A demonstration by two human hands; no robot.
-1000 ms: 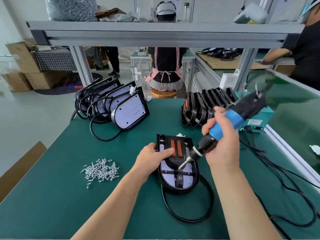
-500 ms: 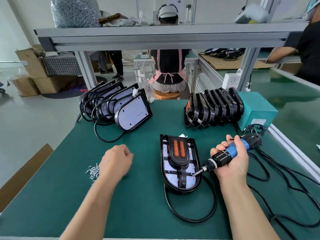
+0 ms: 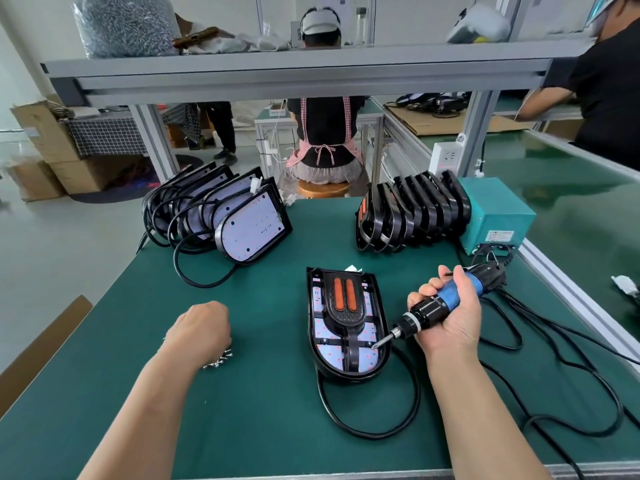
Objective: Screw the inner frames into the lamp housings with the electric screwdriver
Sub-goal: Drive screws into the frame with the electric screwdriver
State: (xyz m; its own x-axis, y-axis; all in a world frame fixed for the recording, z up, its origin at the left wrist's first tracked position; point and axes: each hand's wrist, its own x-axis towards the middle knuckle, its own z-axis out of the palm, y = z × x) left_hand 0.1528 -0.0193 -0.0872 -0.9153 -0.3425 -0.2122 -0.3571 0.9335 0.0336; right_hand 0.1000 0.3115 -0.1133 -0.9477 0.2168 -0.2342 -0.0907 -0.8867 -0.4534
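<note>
A black lamp housing (image 3: 347,374) lies flat on the green mat, its white LED board facing up. A black inner frame (image 3: 345,318) with two orange strips sits in it. My right hand (image 3: 450,323) grips the blue and black electric screwdriver (image 3: 437,307), held low and slanted. Its bit tip touches the housing's lower right edge. My left hand (image 3: 199,329) is to the left of the housing, fingers curled down into a small pile of screws (image 3: 220,360). The fingertips are hidden under the hand.
Several lamp housings with cables (image 3: 242,226) lean together at the back left. A row of black inner frames (image 3: 412,216) stands at the back right beside a teal power box (image 3: 495,213). Black cables (image 3: 554,375) loop at the right. A metal shelf beam (image 3: 294,74) runs overhead. People work behind.
My left hand left the housing and moved left onto the screw pile. My right hand lowered the screwdriver from over the frame's middle to the housing's lower right edge.
</note>
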